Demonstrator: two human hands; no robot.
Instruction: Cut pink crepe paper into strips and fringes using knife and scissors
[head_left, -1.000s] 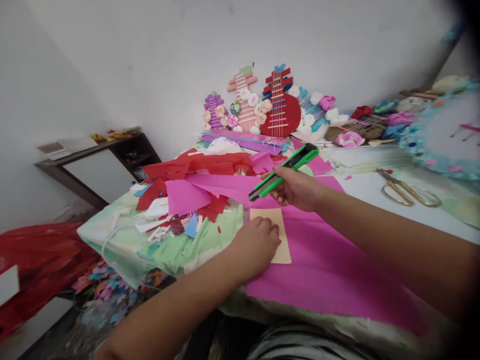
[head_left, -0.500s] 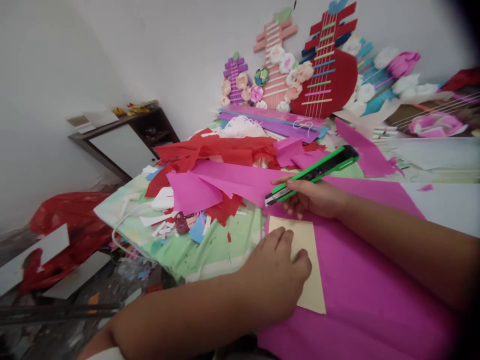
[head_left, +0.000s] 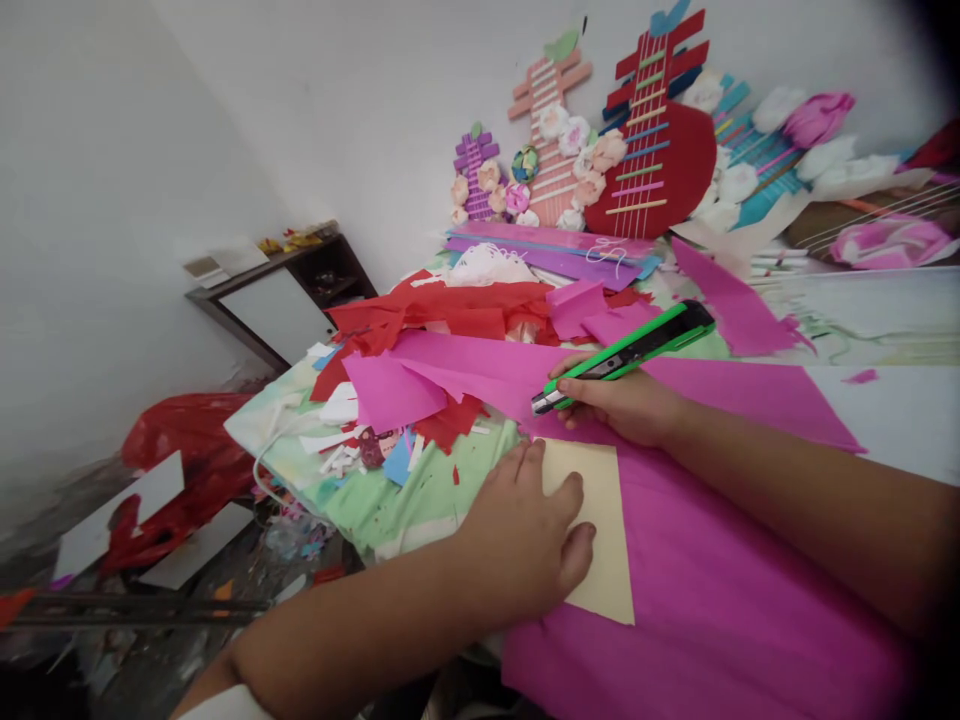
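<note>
My right hand [head_left: 619,400] is closed around a green and black utility knife [head_left: 637,350], its blade end pointing left and down above the pink paper. A pale yellow rectangular card [head_left: 607,560] lies on a large pink sheet [head_left: 720,580]. My left hand [head_left: 525,530] rests on the card's left side, palm down, with the fingers spread. The knife tip is just above the card's far edge, and I cannot tell whether it touches anything.
Red [head_left: 465,305] and pink scraps [head_left: 397,390] cover the table's far left. Behind stand several guitar-shaped crafts with paper flowers, one of them dark red [head_left: 679,175]. White sheets [head_left: 900,410] lie at the right. A low cabinet [head_left: 270,310] and a littered floor are at the left.
My left hand has shifted left on the card, its fingers now along the left edge. The card has slid slightly left. My right hand keeps the knife in nearly the same place.
</note>
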